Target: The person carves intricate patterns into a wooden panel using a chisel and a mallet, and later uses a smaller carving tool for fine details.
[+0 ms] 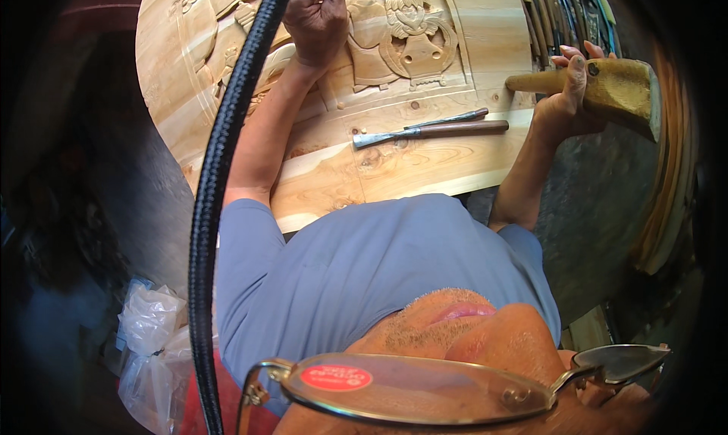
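Dressed in plain blue-grey shirt (387, 253) with short sleeves (249, 234); fitted with thin metal-rimmed glasses (574, 376), red oval sticker (336, 377) on one lens (432, 389).

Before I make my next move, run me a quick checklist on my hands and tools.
1. Mallet gripped in right hand: ok.
2. What left hand holds: cannot tell; the picture's top edge cuts off its fingers.
3. Carved board free of loose tools: not ok; two carving tools lie on it.
4. Those tools apart from both hands: ok.
5. Black braided cord off the board: cannot tell.
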`<state>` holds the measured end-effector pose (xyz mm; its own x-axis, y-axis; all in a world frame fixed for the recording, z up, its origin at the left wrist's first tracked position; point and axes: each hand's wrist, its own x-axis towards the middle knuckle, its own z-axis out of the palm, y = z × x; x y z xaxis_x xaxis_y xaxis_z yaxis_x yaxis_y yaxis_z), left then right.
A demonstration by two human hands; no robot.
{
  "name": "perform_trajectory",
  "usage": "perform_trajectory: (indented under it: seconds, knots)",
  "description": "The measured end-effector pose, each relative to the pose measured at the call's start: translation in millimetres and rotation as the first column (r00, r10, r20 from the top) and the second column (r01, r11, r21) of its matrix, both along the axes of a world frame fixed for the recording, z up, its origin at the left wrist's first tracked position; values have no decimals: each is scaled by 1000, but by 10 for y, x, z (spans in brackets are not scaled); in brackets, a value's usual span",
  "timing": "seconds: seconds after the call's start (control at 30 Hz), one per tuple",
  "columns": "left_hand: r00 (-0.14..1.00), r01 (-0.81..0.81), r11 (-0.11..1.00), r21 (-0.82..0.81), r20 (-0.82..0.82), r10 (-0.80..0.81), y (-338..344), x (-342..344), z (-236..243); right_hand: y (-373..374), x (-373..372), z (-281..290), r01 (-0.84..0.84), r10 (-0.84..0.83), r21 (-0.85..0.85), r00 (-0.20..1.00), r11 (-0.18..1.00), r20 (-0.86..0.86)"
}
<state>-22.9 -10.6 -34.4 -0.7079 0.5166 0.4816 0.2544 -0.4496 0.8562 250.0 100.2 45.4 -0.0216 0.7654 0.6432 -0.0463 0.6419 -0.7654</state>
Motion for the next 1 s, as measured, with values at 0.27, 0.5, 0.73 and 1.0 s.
perform_trajectory:
  seconds: [0.27, 0.5, 0.73, 1.0]
  knots:
    - [1000, 16, 1000, -8, -25, -16, -20, -8, 9, 26, 34, 2, -6, 5, 31, 1000, 1000, 15]
    - [999, 34, 999, 4, -26, -34, -33, -17, -21, 32, 31, 5, -14, 13, 46, 1000, 999, 29]
    - [999, 19, 999, -31, -31, -20, -36, -4, -19, 36, 50, -10, -22, 21, 32, 999, 999, 29]
    - [999, 22, 999, -29, -23, -23, -39, -14, -26, 52, 36, -24, -20, 18, 52, 999, 998, 38]
